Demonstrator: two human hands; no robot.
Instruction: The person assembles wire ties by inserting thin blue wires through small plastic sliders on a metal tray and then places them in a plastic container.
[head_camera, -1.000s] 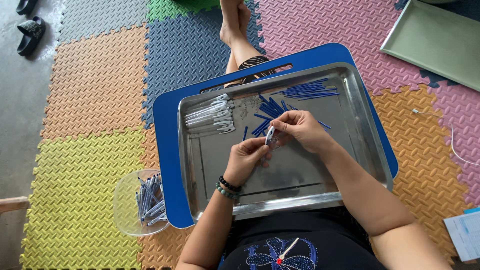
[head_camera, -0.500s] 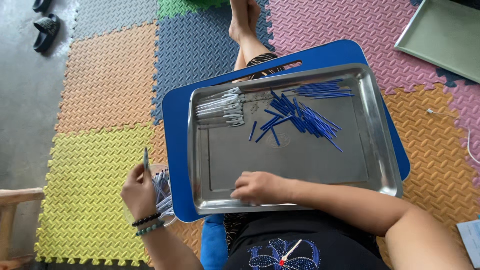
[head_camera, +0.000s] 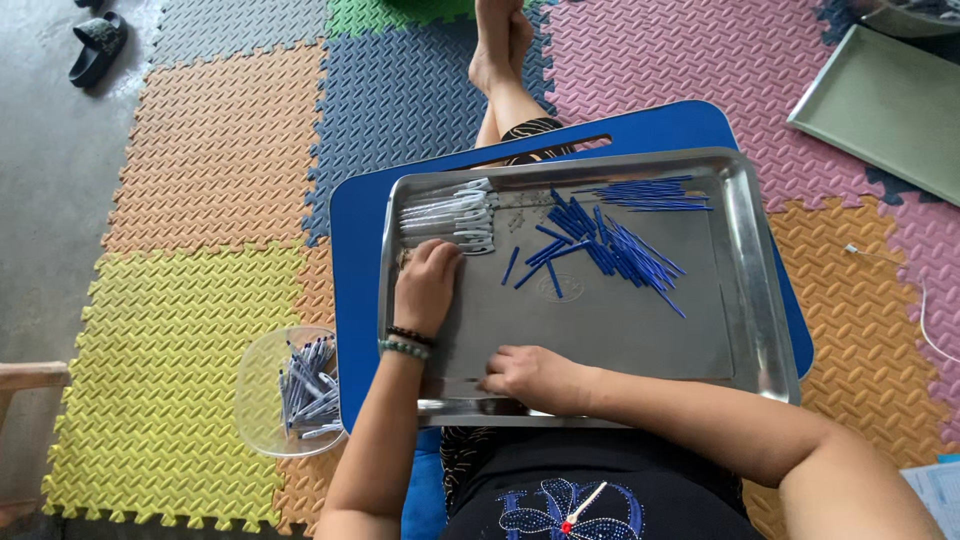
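The left hand lies palm down on the steel tray, fingers curled toward the bunch of pale grey tubes at the tray's far left corner. Its fingertips touch or nearly touch the nearest tubes; whether it already pinches one I cannot tell. The right hand rests loosely clenched on the tray's near edge, holding nothing that shows.

To lift a tube cleanly, it seems best to take one from the near edge of the bunch, between thumb and forefinger, rather than raking across the whole bunch, which would scatter the row. The right hand looks well placed to steady the tray, which sits on a blue lap board over the person's legs and could tip if pressed at one side.

A loose scatter of thin blue sticks lies in the middle of the tray, with a tidier row of them near the far rim. These lie between the two hands' reach and the far right, so a careless sweep would mix them with the tubes.

On the foam floor mat, just beside the left elbow, a clear plastic bowl holds finished pieces. A green tray lies well apart at the far right, and a sandal at the far left.
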